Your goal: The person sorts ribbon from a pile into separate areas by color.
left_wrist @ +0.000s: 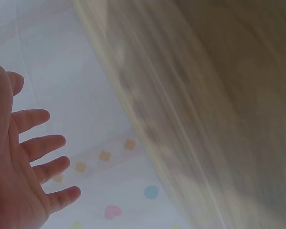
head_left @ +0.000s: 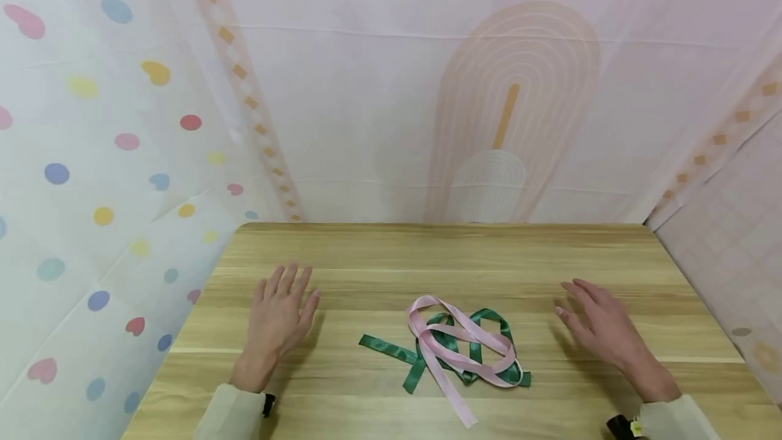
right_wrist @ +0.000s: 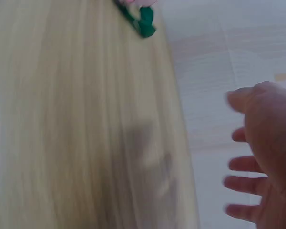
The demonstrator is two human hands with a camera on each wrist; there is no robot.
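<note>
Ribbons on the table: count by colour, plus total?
Pink ribbon: 1
Green ribbon: 1
Total: 2, tangled together on the table between the left hand and right hand, both open and touching neither.

Head: above, facing forward and down over the table [head_left: 366, 250].
Wrists: close, blurred, beside each palm; all share the tabletop.

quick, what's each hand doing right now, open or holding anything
Left hand: open, fingers spread, holding nothing.
Right hand: open, fingers straight, holding nothing; the ribbons lie untouched between them.
</note>
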